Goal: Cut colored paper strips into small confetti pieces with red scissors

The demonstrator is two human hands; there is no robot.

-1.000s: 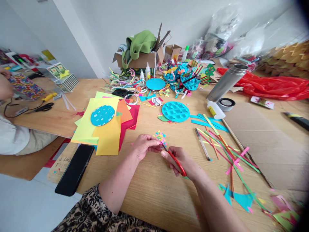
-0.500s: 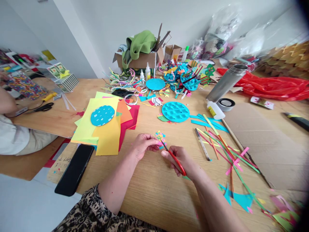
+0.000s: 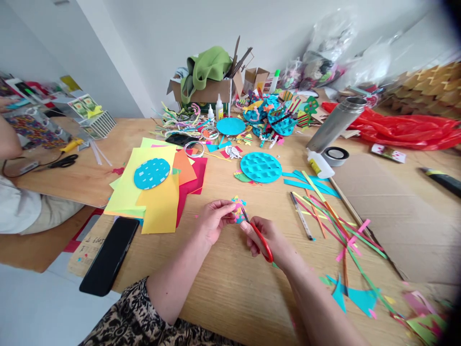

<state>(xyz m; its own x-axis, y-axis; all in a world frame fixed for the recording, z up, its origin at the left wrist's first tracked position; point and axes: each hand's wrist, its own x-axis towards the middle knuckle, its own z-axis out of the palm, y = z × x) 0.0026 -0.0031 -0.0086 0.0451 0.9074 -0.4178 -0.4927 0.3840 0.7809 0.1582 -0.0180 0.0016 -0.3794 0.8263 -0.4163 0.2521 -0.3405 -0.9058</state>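
My right hand [image 3: 264,236] is closed around the red handles of a pair of scissors [image 3: 265,246], whose dark blades point up and left. My left hand [image 3: 217,218] pinches a small pink piece of paper [image 3: 237,206] right at the blade tips. Under and behind the fingertips lies a small heap of colourful paper snippets [image 3: 239,217], partly hidden by my hands. Beyond it sits a blue textured disc [image 3: 260,167]. To the left, a blue disc with pale patches [image 3: 151,173] rests on yellow paper sheets [image 3: 162,206].
A black phone [image 3: 110,256] lies at the near left edge. On the right are paper strips [image 3: 334,216], a pen [image 3: 301,216], a glue bottle [image 3: 320,164], a steel flask [image 3: 336,124] and cardboard [image 3: 399,216]. Another person's arm [image 3: 7,134] shows at far left.
The scissors and my right hand have shifted slightly, and the blades stand a little steeper by the pink paper. My left hand keeps its pinch. The whole view has shifted slightly.
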